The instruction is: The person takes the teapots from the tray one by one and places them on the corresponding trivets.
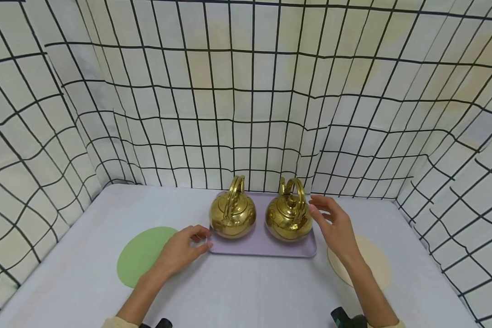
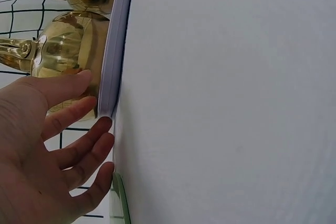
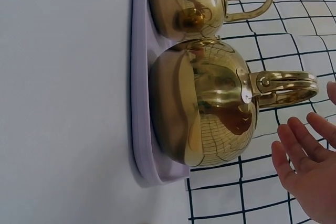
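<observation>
While the left teapot (image 1: 232,217) and right teapot (image 1: 288,221) stand on a lilac tray (image 1: 262,250) on the bench (image 1: 246,291), the left hand (image 1: 182,249) lies near the tray's edge and the right hand (image 1: 337,227) beside the right teapot, both half-spread and empty. Centring the grip on a handle (image 3: 294,76) should best keep either teapot level.
</observation>
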